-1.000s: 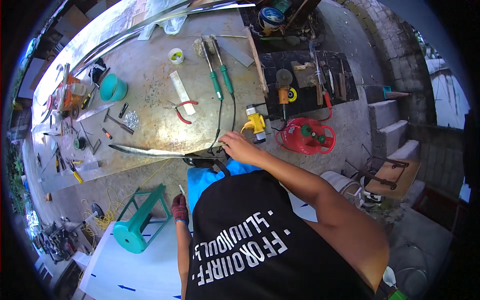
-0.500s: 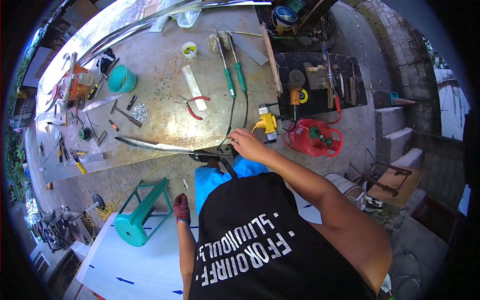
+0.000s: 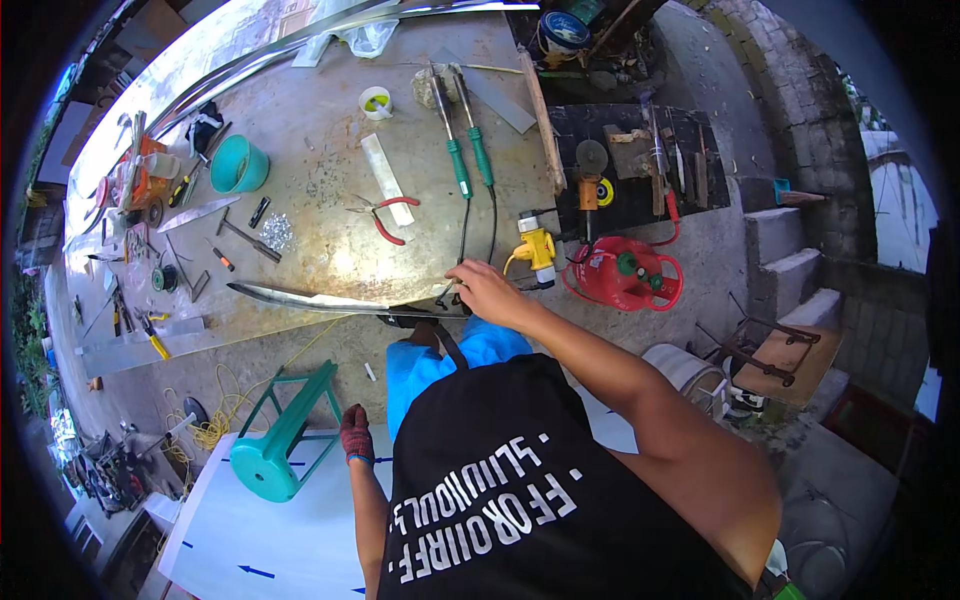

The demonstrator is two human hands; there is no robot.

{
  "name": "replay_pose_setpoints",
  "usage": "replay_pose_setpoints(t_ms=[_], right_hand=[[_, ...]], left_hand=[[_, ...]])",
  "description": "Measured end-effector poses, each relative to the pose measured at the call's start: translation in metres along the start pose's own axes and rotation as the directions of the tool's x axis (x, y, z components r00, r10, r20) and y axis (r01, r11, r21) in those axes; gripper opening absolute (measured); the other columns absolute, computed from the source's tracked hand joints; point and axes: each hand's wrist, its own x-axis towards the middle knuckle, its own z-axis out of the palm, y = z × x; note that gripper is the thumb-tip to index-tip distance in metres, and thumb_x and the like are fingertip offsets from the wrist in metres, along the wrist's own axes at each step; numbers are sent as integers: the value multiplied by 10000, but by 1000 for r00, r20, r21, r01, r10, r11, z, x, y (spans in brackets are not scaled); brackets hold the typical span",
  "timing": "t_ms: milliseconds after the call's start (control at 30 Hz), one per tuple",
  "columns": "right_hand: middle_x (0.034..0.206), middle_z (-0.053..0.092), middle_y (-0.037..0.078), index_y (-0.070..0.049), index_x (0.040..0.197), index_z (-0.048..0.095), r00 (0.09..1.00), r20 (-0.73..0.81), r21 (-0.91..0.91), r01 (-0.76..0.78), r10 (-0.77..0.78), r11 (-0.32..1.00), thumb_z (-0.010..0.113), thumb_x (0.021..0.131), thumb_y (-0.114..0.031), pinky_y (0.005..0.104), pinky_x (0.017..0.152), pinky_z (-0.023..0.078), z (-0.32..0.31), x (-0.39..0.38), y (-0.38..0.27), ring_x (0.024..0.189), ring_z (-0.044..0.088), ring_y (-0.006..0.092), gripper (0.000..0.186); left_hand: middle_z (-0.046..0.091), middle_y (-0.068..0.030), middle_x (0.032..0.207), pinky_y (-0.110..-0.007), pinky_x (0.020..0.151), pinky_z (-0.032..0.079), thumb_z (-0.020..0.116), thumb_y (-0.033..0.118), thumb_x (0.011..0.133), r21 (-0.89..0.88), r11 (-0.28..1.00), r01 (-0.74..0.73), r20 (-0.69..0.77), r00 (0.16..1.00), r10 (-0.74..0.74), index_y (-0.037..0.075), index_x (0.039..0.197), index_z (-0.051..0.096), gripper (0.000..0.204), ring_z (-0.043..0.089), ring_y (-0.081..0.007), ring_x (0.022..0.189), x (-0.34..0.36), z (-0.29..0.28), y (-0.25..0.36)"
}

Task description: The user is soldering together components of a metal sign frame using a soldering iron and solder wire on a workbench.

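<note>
My right hand (image 3: 488, 293) is at the table's near edge, its fingers curled down by a black cord (image 3: 464, 235) and the near end of a long curved blade (image 3: 310, 300). Whatever those fingers grip is hidden from view. The blade lies along the edge, its point toward the left. My left hand (image 3: 356, 434), in a dark red knitted glove, hangs low beside my body with its fingers curled in; nothing shows in it. Two soldering irons (image 3: 463, 165) with green handles rest on a stone beyond my right hand. Red-handled pliers (image 3: 384, 218) lie on a metal strip (image 3: 386, 165).
A yellow tool (image 3: 535, 246) stands right of my hand, and a red gas cylinder (image 3: 625, 275) beyond the table. An angle grinder (image 3: 591, 180) lies on a dark board. A teal bucket (image 3: 240, 166), a hammer (image 3: 248, 238) and several tools fill the left side. A green stool (image 3: 275, 450) stands near my left hand.
My right hand has shifted slightly left along the table edge, fingers still curled. The gloved left hand is a little lower and further left. The blade and tools keep their places.
</note>
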Motion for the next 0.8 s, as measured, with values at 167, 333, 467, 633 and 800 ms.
replay_pose_setpoints(t_ms=[167,333,467,633,800], right_hand=[[1079,613,185,-5,1117,608,991,-106,25,-81,84,996,540,896,-52,455,933,461,-10,-21,8,1068,574,384,235],[1076,624,196,-2,1151,604,931,-278,40,-233,235,972,528,892,-26,450,924,471,-31,-42,4,1059,585,387,271],[1070,632,192,-25,1149,615,795,-549,-34,-328,257,944,540,895,-34,443,902,477,-52,-63,37,1038,594,380,265],[1086,645,195,-25,1137,617,580,-722,29,-521,378,853,562,888,-36,459,925,464,-117,-113,138,1047,597,377,256],[1070,626,170,-56,1139,614,464,-847,-151,-680,261,718,593,881,-60,460,927,449,-189,-132,257,1027,566,378,258]], left_hand=[[664,-28,974,-294,758,479,667,280,944,23,999,-46,111,993,43,45,1179,658,332,571,-131,827,18,10,18],[672,-39,974,-291,734,481,662,299,941,155,981,-114,288,955,65,46,1177,656,346,571,-127,815,43,14,24],[673,-40,953,-302,722,481,670,307,927,191,979,-75,300,954,14,43,1181,652,367,568,-131,794,74,-12,32],[654,-24,967,-280,691,451,658,316,938,84,995,-46,195,980,29,55,1192,642,364,555,-124,789,53,-28,92],[579,28,843,-271,611,405,660,287,926,140,989,45,141,988,-65,64,1086,640,275,513,-103,706,10,-25,83]])
